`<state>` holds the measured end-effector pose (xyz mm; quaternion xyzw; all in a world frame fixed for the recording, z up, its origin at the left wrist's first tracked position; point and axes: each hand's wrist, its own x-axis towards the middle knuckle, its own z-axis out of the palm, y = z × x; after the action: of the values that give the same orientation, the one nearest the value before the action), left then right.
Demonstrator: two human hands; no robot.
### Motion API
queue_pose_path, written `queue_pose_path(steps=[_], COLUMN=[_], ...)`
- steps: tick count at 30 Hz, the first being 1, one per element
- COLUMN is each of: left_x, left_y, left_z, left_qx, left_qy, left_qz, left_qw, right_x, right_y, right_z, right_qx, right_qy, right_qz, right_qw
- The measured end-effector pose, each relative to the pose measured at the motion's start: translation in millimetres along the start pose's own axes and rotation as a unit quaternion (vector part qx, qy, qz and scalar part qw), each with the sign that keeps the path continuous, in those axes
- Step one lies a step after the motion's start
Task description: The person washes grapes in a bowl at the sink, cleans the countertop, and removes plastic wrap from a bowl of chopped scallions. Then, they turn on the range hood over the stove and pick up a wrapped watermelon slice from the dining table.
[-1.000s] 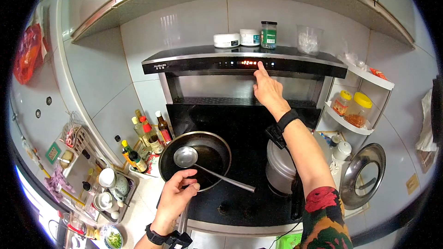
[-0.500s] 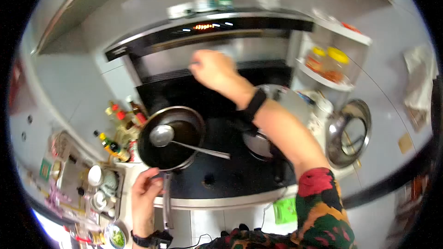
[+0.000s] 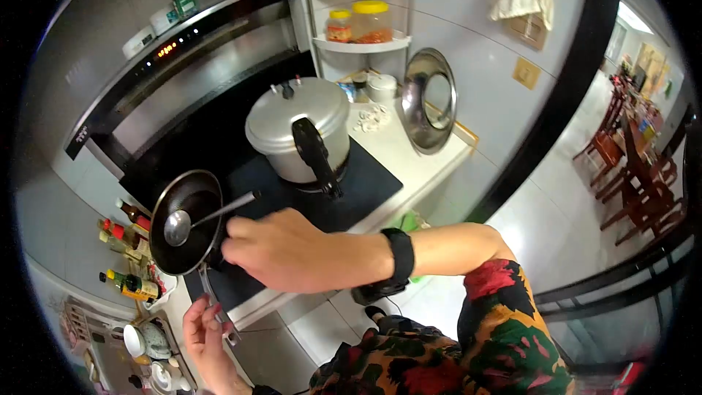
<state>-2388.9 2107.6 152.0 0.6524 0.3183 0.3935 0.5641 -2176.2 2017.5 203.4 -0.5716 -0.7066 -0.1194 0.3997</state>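
Note:
A dark frying pan [image 3: 202, 189] sits on the left side of the black stove, its handle [image 3: 212, 296] pointing towards me. A metal ladle [image 3: 178, 227] rests in it, its shaft over the rim. Beside the pan handle is my left hand [image 3: 207, 340], fingers loosely bent and apart; I cannot tell whether the thumb touches the handle. My right hand [image 3: 281, 252] is closed just right of the pan, back of the hand up. What its fingers hold, if anything, is hidden. A silver pressure cooker [image 3: 296, 121] with a black handle stands on the stove beyond it.
Sauce bottles [image 3: 135, 285] line the counter left of the pan. Yellow-lidded jars [image 3: 371, 22] stand on a white corner shelf [image 3: 362, 47]. A large metal lid [image 3: 417, 113] leans against the wall. At the right, a black-framed doorway [image 3: 548, 80] opens onto wooden chairs [image 3: 636, 175].
My view has swung right, bringing the pressure cooker and doorway into sight. My right hand has come down from above the stove to beside the pan. My left hand stays near the handle.

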Motion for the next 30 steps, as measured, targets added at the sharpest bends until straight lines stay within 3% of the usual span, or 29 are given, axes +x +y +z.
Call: queue_pose_path(steps=[4,8,12,15,17,26,30], left_x=[-28,-47,-64,-82,-97,-164,-203], left_y=[-14,-31,-58,-64,-57,-59,-54], left_z=[5,12,21,55,87,294,385], left_qx=[-0.021,-0.011,-0.014,-0.004,0.021,0.013,-0.002], left_qy=[-0.079,-0.106,-0.139,-0.171,-0.180,-0.330,-0.416], left_qz=[-0.012,-0.049,-0.114,-0.148,-0.191,-0.196,-0.218], left_qw=[0.997,0.993,0.984,0.974,0.965,0.923,0.883], right_x=[-85,-173,-254,-296,-321,-458,-518], right_y=[-26,-39,-51,-60,-64,-49,-40], right_z=[13,3,-27,-61,-84,-208,-268], right_qx=[-0.013,0.025,0.016,0.031,0.030,0.020,-0.069], right_qy=[-0.153,-0.302,-0.259,-0.168,-0.138,-0.107,-0.138], right_qz=[0.100,0.270,0.345,0.429,0.511,0.520,0.569], right_qw=[0.983,0.914,0.902,0.887,0.848,0.847,0.808])
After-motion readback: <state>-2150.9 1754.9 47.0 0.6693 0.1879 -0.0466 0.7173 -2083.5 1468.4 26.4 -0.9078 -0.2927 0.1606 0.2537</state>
